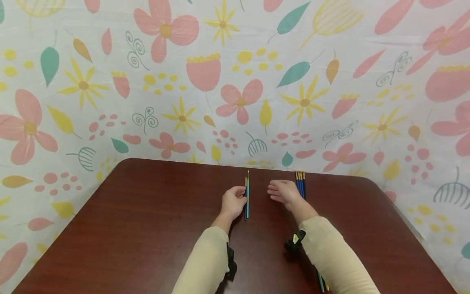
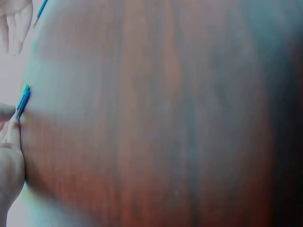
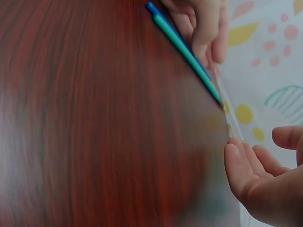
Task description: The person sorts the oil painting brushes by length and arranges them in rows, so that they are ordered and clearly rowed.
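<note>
A blue paintbrush [image 1: 245, 210] and a teal paintbrush [image 3: 182, 49] lie side by side on the dark wooden table [image 1: 165, 228]. My left hand [image 1: 233, 202] is at the left of this pair, its thumb and fingertips pinching the blue one. To the right, my right hand [image 1: 284, 192] hovers over the table with its fingers held out and nothing in them. Just beyond it lies a row of several blue paintbrushes [image 1: 300, 185] with gold ferrules, partly hidden by the right hand and forearm.
Under the right forearm, the ends of green and yellow sticks [image 1: 321, 281] stick out near the front. Behind the table hangs a white cloth [image 1: 253, 57] with a flower print. Dark wrist cameras [image 1: 293, 244] sit on both sleeves.
</note>
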`<action>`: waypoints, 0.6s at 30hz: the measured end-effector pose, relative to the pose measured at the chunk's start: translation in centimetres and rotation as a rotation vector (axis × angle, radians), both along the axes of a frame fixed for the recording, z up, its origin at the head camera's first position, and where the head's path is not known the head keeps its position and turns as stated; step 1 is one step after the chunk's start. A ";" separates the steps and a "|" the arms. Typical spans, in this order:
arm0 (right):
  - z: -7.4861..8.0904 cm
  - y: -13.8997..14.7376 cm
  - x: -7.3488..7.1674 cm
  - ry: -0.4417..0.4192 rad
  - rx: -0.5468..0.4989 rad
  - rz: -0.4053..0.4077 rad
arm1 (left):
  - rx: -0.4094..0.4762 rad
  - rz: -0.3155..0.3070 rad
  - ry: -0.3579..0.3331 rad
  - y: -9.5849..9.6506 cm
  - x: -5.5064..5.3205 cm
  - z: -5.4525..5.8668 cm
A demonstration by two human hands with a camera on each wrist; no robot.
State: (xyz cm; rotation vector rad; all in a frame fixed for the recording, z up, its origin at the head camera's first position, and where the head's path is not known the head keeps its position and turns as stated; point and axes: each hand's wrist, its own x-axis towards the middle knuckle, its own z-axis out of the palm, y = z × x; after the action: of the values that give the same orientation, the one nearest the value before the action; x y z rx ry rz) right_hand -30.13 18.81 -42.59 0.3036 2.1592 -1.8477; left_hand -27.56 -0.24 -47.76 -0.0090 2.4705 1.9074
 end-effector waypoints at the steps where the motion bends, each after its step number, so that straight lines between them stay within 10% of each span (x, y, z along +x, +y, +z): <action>1: -0.1 -0.4 0.0 -0.008 -0.016 0.000 | 0.001 0.002 -0.002 0.0 0.0 0.0; 18: -1.3 -4.8 -0.1 -0.074 -0.118 -0.032 | 0.008 0.005 -0.002 0.0 0.0 0.1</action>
State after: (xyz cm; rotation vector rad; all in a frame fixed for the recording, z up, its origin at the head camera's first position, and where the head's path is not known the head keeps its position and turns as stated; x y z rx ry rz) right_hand -30.28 13.97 -43.93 0.3769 1.9996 -1.9402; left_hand -27.56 -0.28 -47.66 -0.0169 2.4644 1.9178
